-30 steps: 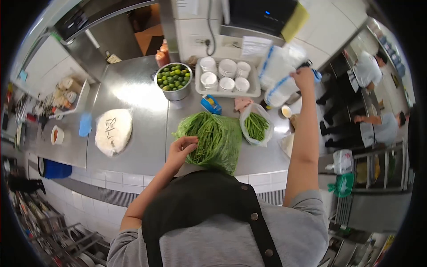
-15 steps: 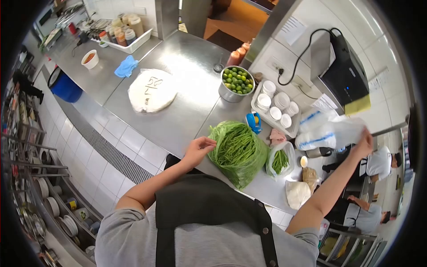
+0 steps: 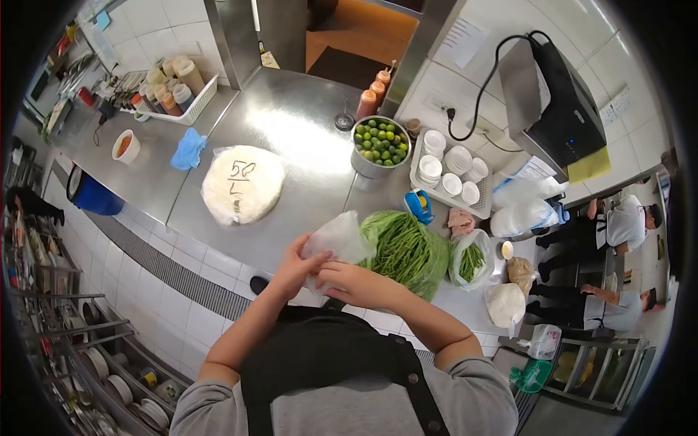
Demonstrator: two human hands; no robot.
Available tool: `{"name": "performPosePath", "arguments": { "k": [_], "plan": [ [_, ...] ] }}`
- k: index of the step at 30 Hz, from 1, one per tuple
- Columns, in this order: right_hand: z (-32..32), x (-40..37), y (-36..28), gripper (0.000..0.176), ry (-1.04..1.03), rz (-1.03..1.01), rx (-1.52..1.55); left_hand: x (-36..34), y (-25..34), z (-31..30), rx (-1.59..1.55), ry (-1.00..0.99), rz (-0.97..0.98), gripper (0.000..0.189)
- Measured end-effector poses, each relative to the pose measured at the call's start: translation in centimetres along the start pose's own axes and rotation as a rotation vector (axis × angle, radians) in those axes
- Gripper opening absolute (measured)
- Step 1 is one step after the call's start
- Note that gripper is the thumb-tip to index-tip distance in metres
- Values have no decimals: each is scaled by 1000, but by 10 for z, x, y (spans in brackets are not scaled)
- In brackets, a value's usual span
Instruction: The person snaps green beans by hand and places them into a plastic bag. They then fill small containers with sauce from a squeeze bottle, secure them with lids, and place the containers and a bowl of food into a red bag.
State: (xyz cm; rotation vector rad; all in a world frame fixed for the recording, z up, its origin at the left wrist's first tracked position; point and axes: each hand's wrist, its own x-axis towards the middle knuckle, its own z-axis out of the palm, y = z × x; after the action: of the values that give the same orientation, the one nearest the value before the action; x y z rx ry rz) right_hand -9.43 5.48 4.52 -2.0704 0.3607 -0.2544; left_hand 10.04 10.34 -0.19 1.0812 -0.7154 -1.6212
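In front of my apron, my left hand (image 3: 294, 270) and my right hand (image 3: 358, 282) are close together, fingers closed on a thin clear plastic bag (image 3: 340, 236). It hangs loosely above the counter edge, against a large green bag (image 3: 434, 280) of green beans (image 3: 407, 251). To the right of that stands a small clear bag (image 3: 459, 270) with more green beans (image 3: 472, 259) in it. Farther right, a stack of clear plastic bags (image 3: 520, 217) lies on the counter.
On the steel counter (image 3: 291, 182) are a round white packet (image 3: 243, 192), a blue cloth (image 3: 189, 149), a pot of limes (image 3: 372, 167), a basket of white cups (image 3: 476, 207) and a blue tape dispenser (image 3: 418, 206). Two people (image 3: 625, 225) stand at the far right.
My right hand has come from the stack of bags at the right to the middle, bringing a clear plastic bag. My left hand, empty before, now grips that bag too. The view has shifted slightly.
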Motion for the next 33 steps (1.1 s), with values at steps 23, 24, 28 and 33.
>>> {"name": "performPosePath", "arguments": {
  "k": [23, 24, 28, 33],
  "plan": [
    [260, 518, -75, 17, -117, 74, 390, -225, 159, -395, 1067, 1242, 243, 99],
    [268, 532, -82, 18, -137, 94, 389, -229, 164, -401, 1046, 1321, 256, 96],
    [315, 591, -68, 16, -261, 159, 726, -235, 151, -466, 702, 1231, 204, 82],
    [348, 666, -58, 5, -644, 376, 1121, -224, 167, -563, 431, 1134, 255, 58]
  ]
}}
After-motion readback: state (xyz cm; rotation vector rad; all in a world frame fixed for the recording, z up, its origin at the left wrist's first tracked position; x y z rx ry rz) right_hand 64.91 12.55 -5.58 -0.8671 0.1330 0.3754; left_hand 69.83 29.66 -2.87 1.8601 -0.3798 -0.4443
